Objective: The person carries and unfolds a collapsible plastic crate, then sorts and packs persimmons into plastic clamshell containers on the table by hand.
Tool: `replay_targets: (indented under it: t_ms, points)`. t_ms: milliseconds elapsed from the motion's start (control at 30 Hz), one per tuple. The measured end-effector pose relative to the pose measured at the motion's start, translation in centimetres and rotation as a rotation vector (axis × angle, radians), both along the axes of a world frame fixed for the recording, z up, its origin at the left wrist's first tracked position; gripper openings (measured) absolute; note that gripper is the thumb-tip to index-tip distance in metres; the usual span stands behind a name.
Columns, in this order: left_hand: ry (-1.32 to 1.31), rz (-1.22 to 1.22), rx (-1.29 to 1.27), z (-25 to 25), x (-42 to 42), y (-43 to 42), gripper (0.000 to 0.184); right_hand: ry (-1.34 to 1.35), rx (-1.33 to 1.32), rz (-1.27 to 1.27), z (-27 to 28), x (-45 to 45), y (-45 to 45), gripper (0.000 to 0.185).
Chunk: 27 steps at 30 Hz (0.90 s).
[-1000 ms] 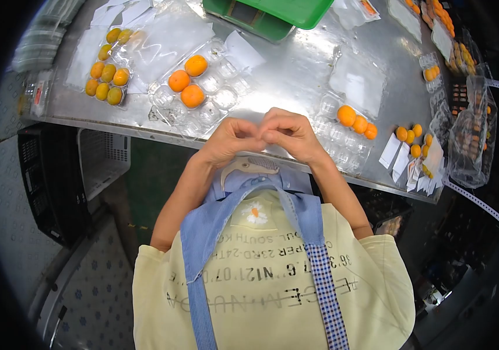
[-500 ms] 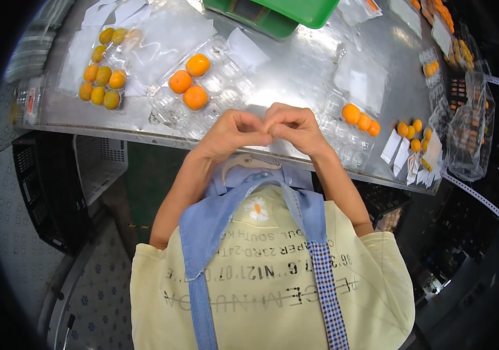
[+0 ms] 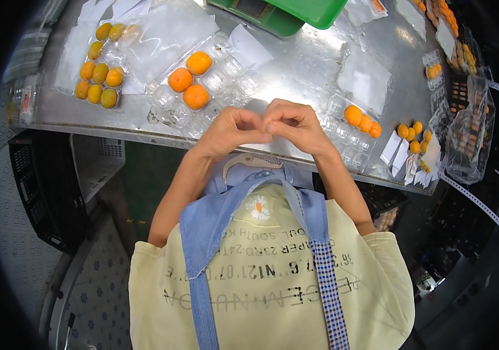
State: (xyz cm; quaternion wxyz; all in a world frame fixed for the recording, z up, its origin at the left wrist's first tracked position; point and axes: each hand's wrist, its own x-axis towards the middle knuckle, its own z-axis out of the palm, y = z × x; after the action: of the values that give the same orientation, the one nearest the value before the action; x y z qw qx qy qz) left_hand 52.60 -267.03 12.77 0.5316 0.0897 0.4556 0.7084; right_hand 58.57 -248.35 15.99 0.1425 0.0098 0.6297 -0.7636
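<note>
My left hand (image 3: 232, 131) and my right hand (image 3: 296, 125) meet over the near edge of the metal table (image 3: 144, 133), fingertips pinched together. Whatever may be between the fingertips is too small to make out. Just beyond my left hand lies a clear tray (image 3: 226, 81) holding three orange fruits (image 3: 196, 97). Another clear tray (image 3: 348, 140) sits to the right of my right hand, with three orange fruits (image 3: 365, 123) in a row.
A clear tray with several yellow-green fruits (image 3: 99, 73) is at the left. A green container (image 3: 302, 11) stands at the back. White slips (image 3: 400, 158) and small fruits (image 3: 415, 147) lie at the right corner. Black crates (image 3: 51, 186) stand below left.
My hands remain pinched together, with small shifts of the fingers. The view has shifted slightly, so the left-hand fruits appear further left and the right-hand tray further right.
</note>
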Motion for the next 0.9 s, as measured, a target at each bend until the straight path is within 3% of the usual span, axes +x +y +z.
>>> replay_targets:
  t_ms: [200,500,600,700,733,833,900]
  points:
    - [0.226,0.179,-0.164,-0.2,-0.9,-2.0,0.013,-0.182,-0.133,-0.247,-3.9,-0.9,-0.8,0.019]
    - [0.305,0.472,-0.428,-2.3,-1.5,-8.7,0.013,-0.201,0.283,-0.083,-6.6,-4.5,-2.9,0.023]
    - [0.298,0.601,-0.463,-3.2,-1.4,-9.3,0.015,0.028,0.582,-0.013,-6.7,-5.9,-5.0,0.024]
    - [0.296,0.709,-0.526,-3.5,-1.8,-9.6,0.017,0.451,0.954,-0.051,-6.7,-7.0,-8.0,0.028]
    - [0.296,0.742,-0.554,-3.6,-2.0,-9.6,0.018,0.584,1.042,-0.072,-7.2,-7.4,-8.7,0.038]
    - [0.729,0.822,-0.755,-4.3,-2.7,-8.9,0.022,0.574,1.251,0.001,-7.4,-7.8,-10.4,0.045]
    - [0.943,0.704,-0.907,-3.5,-3.4,-8.6,0.034,0.547,1.284,0.011,-7.4,-8.1,-10.8,0.048]
